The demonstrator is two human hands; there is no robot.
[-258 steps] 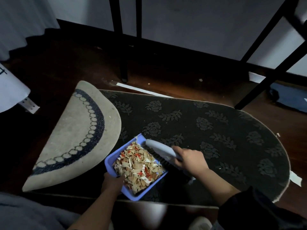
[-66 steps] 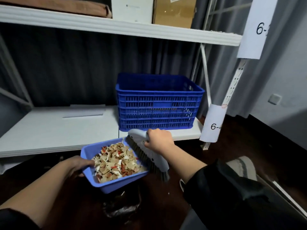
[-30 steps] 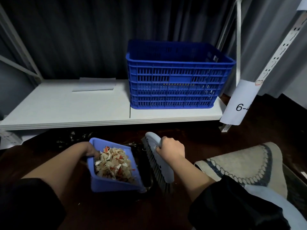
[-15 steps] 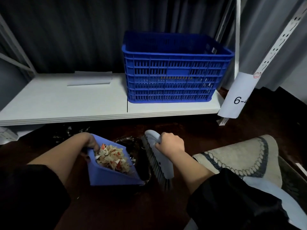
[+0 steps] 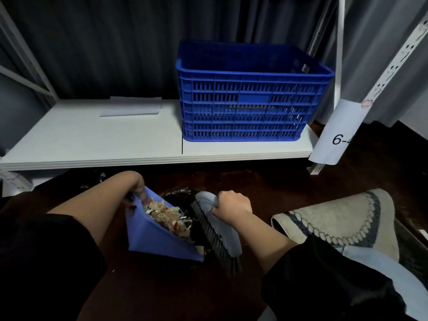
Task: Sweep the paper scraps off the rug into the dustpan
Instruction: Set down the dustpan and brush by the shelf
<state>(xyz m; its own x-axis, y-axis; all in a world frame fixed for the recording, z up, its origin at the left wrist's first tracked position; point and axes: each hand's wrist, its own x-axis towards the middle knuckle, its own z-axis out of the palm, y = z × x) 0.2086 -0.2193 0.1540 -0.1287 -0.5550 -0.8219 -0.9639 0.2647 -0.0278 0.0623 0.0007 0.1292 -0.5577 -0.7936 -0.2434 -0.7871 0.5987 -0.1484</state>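
Left hand grips the dustpan at its back edge, tipped steeply; right hand is closed round the brush, just right of it. Paper scraps sit in the pan over a dark bag between the hands. Sweeping looks done, dumping left. Half a second ago the pan was tilted less. Rug lies right of the right hand.

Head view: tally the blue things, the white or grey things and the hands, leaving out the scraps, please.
Blue: 2 - dustpan, crate
White or grey: 4 - brush, shelf, rug, label
Hands: 2 - left hand on the dustpan, right hand on the brush
Total: 8
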